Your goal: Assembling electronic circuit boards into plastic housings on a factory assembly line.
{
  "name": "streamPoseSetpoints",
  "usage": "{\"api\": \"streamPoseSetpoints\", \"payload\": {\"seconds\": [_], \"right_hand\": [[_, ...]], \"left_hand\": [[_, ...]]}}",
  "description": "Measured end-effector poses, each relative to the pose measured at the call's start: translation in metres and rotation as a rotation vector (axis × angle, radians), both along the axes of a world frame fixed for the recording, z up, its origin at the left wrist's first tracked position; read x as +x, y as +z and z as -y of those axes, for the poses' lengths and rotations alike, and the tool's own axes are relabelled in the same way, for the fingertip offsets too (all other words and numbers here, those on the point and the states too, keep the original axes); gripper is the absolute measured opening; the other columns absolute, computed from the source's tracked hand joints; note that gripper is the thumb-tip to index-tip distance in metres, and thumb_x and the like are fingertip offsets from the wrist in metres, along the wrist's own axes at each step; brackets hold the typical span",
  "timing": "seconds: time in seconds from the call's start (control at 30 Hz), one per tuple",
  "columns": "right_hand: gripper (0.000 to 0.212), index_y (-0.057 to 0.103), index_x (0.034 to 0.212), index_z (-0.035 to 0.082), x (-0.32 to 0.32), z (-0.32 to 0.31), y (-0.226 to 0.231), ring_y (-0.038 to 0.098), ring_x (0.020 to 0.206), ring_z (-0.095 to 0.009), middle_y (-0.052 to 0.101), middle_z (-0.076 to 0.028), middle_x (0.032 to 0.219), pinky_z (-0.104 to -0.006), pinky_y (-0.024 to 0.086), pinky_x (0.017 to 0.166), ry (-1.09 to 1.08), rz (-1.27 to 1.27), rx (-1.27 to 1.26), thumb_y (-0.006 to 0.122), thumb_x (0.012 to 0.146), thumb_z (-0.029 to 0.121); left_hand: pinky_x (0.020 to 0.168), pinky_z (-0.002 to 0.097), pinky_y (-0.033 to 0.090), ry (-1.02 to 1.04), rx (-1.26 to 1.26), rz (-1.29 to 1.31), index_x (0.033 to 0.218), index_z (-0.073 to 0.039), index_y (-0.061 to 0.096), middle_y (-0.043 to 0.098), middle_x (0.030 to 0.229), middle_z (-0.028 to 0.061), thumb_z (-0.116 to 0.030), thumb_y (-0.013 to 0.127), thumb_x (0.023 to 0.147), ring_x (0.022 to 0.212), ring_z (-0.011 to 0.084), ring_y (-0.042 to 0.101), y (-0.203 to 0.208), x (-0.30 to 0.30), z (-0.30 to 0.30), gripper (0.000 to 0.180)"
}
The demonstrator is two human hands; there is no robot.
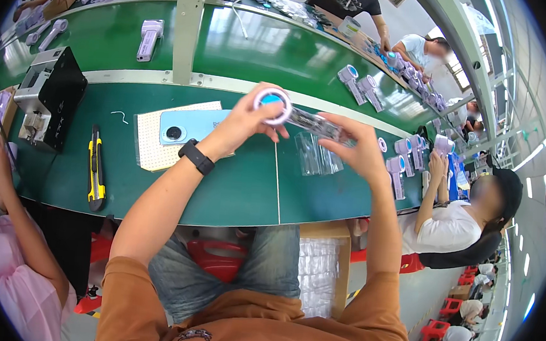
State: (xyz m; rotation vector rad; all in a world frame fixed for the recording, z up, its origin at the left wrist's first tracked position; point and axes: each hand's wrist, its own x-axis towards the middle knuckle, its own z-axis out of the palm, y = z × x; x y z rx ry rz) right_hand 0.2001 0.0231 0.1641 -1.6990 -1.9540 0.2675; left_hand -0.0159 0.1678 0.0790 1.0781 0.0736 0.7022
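My left hand (241,123) is closed round the head of a pale purple handheld fan (269,98), thumb over its blue round centre. The fan's handle side points right and lies in a shiny clear plastic sleeve (311,122). At the sleeve's far end, my right hand (356,144) pinches it between thumb and fingers. How much of the handle is inside is blurred by glare. Below my hands, several flat clear plastic sleeves (318,156) lie on the green table (233,193). Left of them, a light blue phone (190,125) rests on a dotted cream sheet (147,152).
A yellow and black utility knife (97,171) and a black machine (56,98) stand to the left. More purple fans (400,167) are at the right, beside a co-worker (460,215). A metal post (185,31) rises ahead, before a green conveyor belt (249,55) carrying fans. A box of clear packets (323,269) sits below.
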Motion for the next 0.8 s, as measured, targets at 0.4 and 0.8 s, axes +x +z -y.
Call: {"api": "streamPoseSetpoints", "payload": {"seconds": [0.4,0.8], "right_hand": [[0.046,0.068,0.125,0.004,-0.034,0.005,-0.024,0.07,0.085,-0.014,0.075,-0.013,0.096,-0.0282,0.055,0.074,-0.089,-0.117,0.089,0.08,0.081,0.006],[0.047,0.049,0.134,-0.004,0.043,-0.125,-0.066,0.059,0.097,-0.023,0.06,-0.018,0.119,-0.0379,0.049,0.086,-0.161,-0.669,-0.071,0.061,0.097,0.023]], "left_hand": [[0.064,0.0338,0.06,-0.057,0.094,-0.16,0.135,-0.011,0.044,0.061,0.114,0.0121,-0.039,0.056,0.101,0.079,0.0301,0.073,0.0,0.005,0.016,0.045],[0.047,0.0418,0.04,0.634,0.93,-0.483,0.103,-0.008,0.067,0.053,0.051,0.0125,-0.038,0.064,0.096,0.047,0.0286,0.058,-0.03,0.011,0.008,0.031]]}}
